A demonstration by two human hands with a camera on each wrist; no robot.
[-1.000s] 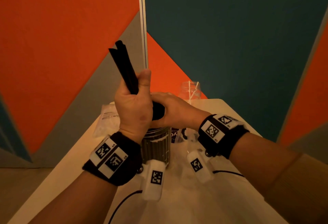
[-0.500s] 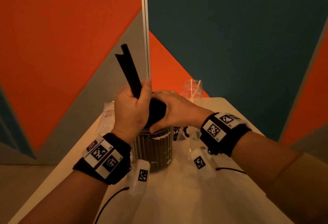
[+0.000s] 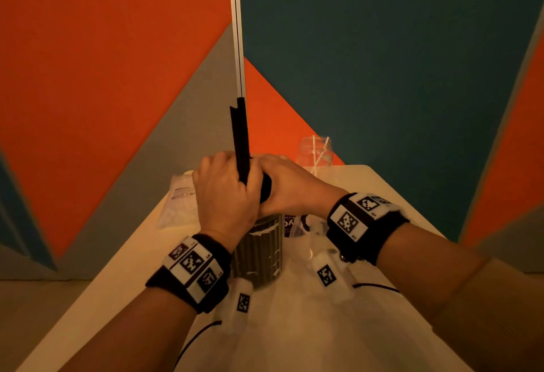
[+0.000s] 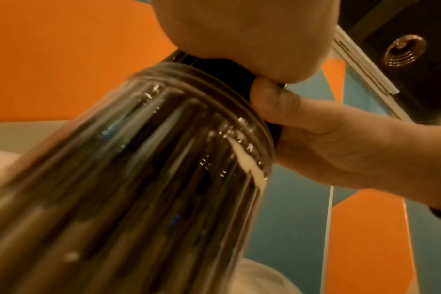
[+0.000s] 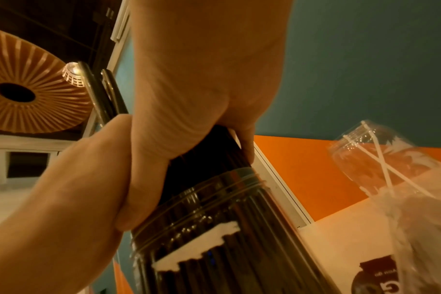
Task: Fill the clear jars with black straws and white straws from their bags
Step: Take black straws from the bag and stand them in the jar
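Note:
A clear jar (image 3: 259,251) packed with black straws stands on the white table (image 3: 294,336). My right hand (image 3: 285,186) grips the bundle of black straws (image 5: 204,151) just above the jar's mouth (image 5: 196,191). My left hand (image 3: 223,195) presses against it and holds a few more black straws (image 3: 240,136) upright over the jar. In the left wrist view the jar (image 4: 151,169) fills the frame, with the right hand's thumb (image 4: 277,103) on the bundle. A second clear jar (image 3: 316,151) at the back holds two white straws (image 5: 380,159).
A bag of white straws (image 3: 179,204) lies at the back left of the table. A clear bag with a dark label (image 3: 297,224) lies right of the full jar, under my right wrist. Orange, grey and teal wall panels (image 3: 382,47) stand close behind the table.
The few straws in my left hand swung from leaning left to upright and came down toward the jar. Both hands sank closer to the jar's mouth.

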